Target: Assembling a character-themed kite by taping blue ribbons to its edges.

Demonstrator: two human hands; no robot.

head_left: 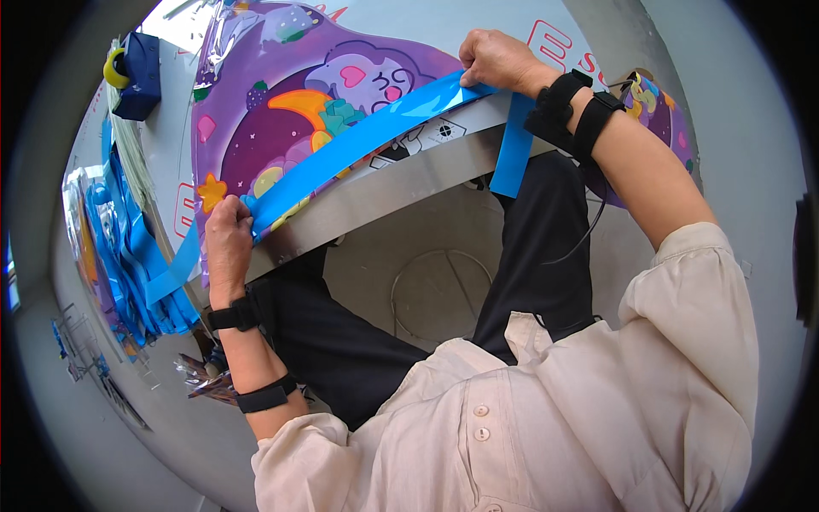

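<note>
A glossy blue strip (350, 145) stretches between my two hands along the near edge of a purple printed sheet (247, 111) with cartoon shapes. My left hand (229, 235) is closed, pinching the strip's left end, and a loose tail of blue hangs off beyond it. At the upper right my right hand (495, 61) pinches the strip's other end between thumb and fingers. Past this hand a blue tail (511, 154) drops over the table edge. Under the strip, part of the printed sheet's edge is hidden.
The metal table edge (375, 200) runs slantwise before my knees. A dark blue tape dispenser (139, 77) with a yellow roll stands at the upper left. Several blue strips (136, 256) hang at the left side. Another printed sheet (653, 111) lies at the right.
</note>
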